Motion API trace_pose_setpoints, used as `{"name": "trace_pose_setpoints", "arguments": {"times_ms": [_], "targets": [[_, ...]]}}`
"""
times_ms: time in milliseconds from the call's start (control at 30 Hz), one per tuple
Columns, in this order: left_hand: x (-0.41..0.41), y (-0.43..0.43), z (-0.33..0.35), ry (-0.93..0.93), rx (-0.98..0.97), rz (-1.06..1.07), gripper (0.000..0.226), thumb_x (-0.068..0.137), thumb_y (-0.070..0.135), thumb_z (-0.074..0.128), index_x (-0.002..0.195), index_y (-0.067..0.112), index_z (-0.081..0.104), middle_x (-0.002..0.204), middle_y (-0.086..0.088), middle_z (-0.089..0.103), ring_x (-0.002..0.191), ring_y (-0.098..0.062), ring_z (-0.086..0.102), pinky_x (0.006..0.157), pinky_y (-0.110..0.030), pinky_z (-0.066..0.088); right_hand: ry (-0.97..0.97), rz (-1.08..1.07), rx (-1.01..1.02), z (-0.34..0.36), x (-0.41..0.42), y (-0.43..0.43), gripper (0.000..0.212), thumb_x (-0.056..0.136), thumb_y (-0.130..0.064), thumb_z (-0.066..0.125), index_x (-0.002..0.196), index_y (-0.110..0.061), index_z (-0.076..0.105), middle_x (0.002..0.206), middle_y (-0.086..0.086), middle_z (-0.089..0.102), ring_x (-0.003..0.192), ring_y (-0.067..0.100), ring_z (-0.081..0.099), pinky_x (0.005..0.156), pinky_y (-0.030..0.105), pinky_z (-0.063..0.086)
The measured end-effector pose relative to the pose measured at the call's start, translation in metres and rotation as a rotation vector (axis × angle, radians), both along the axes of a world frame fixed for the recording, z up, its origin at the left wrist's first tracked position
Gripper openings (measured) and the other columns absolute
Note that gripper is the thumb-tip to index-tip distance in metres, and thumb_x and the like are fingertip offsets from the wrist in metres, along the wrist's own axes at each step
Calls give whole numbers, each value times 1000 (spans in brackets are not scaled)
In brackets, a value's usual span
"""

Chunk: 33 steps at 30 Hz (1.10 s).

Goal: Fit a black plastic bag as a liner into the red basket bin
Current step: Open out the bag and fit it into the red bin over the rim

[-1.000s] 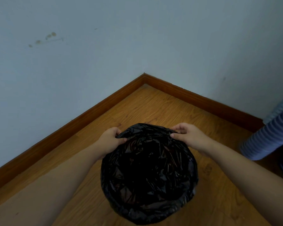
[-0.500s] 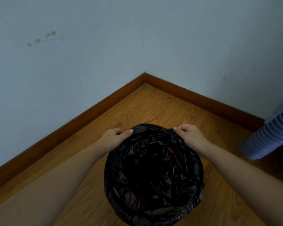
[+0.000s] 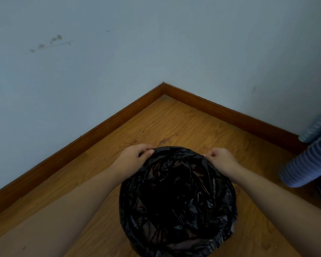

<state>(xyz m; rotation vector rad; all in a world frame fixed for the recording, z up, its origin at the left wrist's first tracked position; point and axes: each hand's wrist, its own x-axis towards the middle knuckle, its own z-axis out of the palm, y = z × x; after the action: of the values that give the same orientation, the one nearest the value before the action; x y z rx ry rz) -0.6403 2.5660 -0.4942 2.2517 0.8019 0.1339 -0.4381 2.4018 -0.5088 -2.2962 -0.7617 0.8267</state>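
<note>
A glossy black plastic bag (image 3: 178, 199) lies open over a round bin on the wooden floor, folded down around the whole rim. The red basket bin itself is fully hidden under the bag. My left hand (image 3: 132, 157) pinches the bag's edge at the far left of the rim. My right hand (image 3: 220, 159) pinches the edge at the far right of the rim. Both forearms reach in from the bottom corners, one on each side of the bin.
The bin stands near a room corner with pale blue walls (image 3: 100, 71) and a brown skirting board (image 3: 163, 89). Wood-look floor (image 3: 174, 123) stretches between bin and corner. Blue striped fabric (image 3: 308, 160) hangs at the right edge.
Both hands have shifted a little along the far rim, still pinching the bag's edge. The bag's far edge now sits smoother and rounder over the rim.
</note>
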Motion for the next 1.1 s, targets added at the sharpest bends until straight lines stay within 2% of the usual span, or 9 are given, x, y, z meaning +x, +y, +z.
{"name": "trace_pose_setpoints", "arguments": {"times_ms": [67,200,267,400,533,700,900,967,1100], "targets": [[0,1,-1,7,-12,20,26,94,31,43,111,22,61,102,8,60,96,-11,55,81,-27,43,-74,-16,71,1,-1,0,12,91,-23,51,88,-13,57,91,3,56,88,18,51,73,29,39],[-2,3,-3,38,-11,58,25,94,34,44,103,18,62,90,7,61,83,-8,57,68,-22,44,-192,99,372,15,-1,3,19,87,-26,57,105,-20,60,98,-8,53,89,5,51,75,18,38],[-2,5,-5,68,26,76,22,94,35,44,93,19,59,81,9,57,75,-5,54,59,-20,40,-159,213,339,20,-6,7,24,83,-28,62,106,-21,60,97,-10,53,87,2,52,72,14,40],[-4,6,-8,94,50,99,20,94,34,43,84,20,53,77,6,54,70,-9,52,56,-22,41,-51,275,104,12,-14,10,27,81,-20,66,107,-18,59,104,0,57,98,16,55,85,30,46],[-6,6,-10,101,33,154,22,95,35,40,87,18,52,77,2,55,71,-16,54,60,-28,44,137,167,154,10,-10,5,10,81,-12,66,88,-14,59,89,5,61,85,22,60,79,38,50],[0,7,-13,94,-3,236,22,96,36,38,93,17,49,77,8,51,69,-6,48,54,-21,38,235,78,173,8,-3,4,9,81,-15,66,80,-16,57,89,6,62,80,21,60,75,38,49],[-6,11,-20,94,-52,373,35,97,33,34,68,16,39,63,-2,41,54,-15,38,47,-27,28,26,8,180,9,10,-3,40,79,-29,69,112,-15,53,112,5,53,98,19,53,78,30,44],[-7,12,-21,84,-97,408,36,98,33,33,66,18,34,61,-2,36,52,-15,34,48,-28,26,-109,15,168,9,11,-4,47,79,-32,68,120,-16,50,125,5,46,113,21,47,89,31,38],[-7,10,-22,96,-140,415,33,98,33,33,71,16,37,63,-4,37,52,-18,34,48,-29,28,-168,26,159,7,8,0,47,82,-25,65,124,-14,47,131,7,45,118,23,45,87,28,35]]}}
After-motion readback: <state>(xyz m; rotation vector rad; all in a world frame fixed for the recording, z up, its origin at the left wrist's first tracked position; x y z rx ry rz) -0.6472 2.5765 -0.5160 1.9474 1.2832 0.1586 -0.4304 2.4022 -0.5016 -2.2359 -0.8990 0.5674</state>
